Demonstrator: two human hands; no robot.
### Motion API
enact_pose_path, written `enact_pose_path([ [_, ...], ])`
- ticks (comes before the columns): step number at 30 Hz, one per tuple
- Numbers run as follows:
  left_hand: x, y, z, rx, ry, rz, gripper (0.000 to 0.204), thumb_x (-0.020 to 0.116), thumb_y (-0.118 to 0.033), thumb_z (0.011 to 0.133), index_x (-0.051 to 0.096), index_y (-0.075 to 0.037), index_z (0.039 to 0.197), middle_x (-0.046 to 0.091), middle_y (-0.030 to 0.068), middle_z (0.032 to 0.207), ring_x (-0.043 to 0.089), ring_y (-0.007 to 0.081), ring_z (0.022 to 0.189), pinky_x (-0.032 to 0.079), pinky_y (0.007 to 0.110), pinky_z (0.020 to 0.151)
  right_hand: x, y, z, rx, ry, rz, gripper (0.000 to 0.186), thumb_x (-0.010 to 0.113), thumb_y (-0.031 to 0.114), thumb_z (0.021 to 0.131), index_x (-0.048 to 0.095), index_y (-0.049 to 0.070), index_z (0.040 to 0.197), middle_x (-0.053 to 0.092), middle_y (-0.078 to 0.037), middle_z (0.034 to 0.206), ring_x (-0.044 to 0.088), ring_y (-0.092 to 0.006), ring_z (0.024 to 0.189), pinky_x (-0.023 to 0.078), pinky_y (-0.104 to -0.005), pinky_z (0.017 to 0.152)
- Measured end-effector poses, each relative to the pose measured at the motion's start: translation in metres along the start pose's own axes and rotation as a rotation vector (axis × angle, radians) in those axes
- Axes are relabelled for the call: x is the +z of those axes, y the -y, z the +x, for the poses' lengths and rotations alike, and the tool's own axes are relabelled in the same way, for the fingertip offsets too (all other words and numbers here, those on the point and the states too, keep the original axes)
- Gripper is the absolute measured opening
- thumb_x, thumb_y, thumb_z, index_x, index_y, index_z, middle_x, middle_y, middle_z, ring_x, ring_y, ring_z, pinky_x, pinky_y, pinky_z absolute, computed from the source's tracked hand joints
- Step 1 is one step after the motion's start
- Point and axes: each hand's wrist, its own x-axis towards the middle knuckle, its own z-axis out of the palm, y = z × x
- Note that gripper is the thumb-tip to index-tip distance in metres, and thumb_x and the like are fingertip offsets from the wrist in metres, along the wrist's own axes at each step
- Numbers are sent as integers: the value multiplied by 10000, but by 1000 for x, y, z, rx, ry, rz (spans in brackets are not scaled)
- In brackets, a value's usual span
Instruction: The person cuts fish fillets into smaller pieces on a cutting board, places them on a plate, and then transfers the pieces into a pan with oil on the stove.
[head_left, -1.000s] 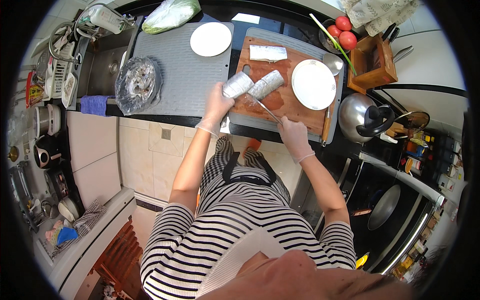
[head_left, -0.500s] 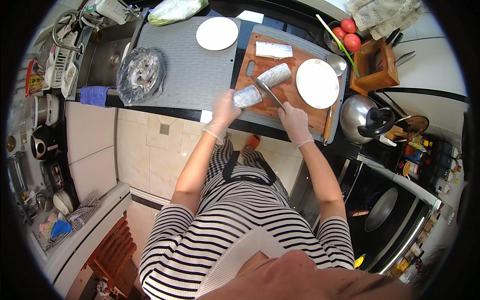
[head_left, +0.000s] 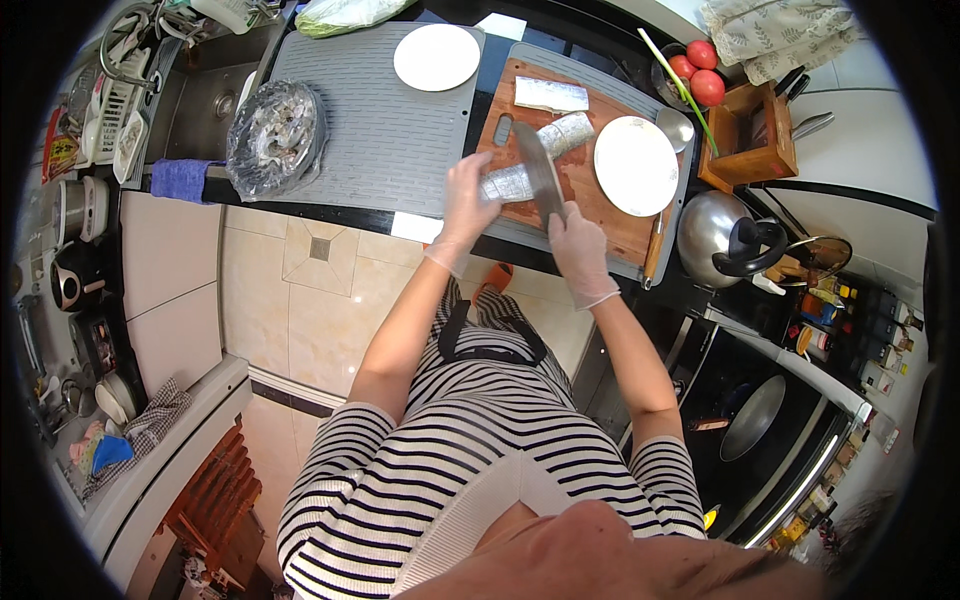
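My left hand [head_left: 470,205], in a clear glove, is closed on a silvery fish piece [head_left: 505,183] on the wooden cutting board [head_left: 630,242]. My right hand [head_left: 573,240], also gloved, grips a broad-bladed knife [head_left: 540,165] that lies across the fish, its blade partly hiding it. Another fish piece [head_left: 568,132] extends beyond the blade, and a third piece [head_left: 550,93] lies near the board's far edge. A white plate [head_left: 637,165] sits on the board's right side, beside a wooden-handled utensil [head_left: 655,250].
A steel kettle [head_left: 712,240] stands right of the board, with a knife block [head_left: 748,145], tomatoes [head_left: 706,86] and green onion behind. Leftward are a white plate [head_left: 436,56], a plastic-covered bowl [head_left: 277,140] and a sink [head_left: 200,110]. A stove with a pan [head_left: 752,415] is at lower right.
My left hand has moved forward and right with the fish. The knife has swung from a slanting position to a steeper one, its blade now further forward over the fish.
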Motion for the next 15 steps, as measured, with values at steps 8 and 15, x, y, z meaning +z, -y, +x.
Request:
enact_pose_path([
  [8, -5, 15, -9, -130, -69, -146, 247, 672, 26, 682, 580, -69, 891, 583, 82, 969, 526, 292, 949, 439, 388, 830, 15, 27, 3, 44, 144, -68, 199, 524, 240, 917, 526, 42, 896, 614, -194, 620, 625, -406, 603, 491, -522, 588],
  [15, 23, 15, -11, 17, -106, -51, 261, 672, 55, 620, 528, -83, 788, 560, 103, 908, 524, 329, 925, 426, 413, 807, 28, 37, 9, 66, 185, -125, 212, 531, 232, 912, 539, 21, 899, 643, -193, 648, 656, -389, 634, 519, -499, 614],
])
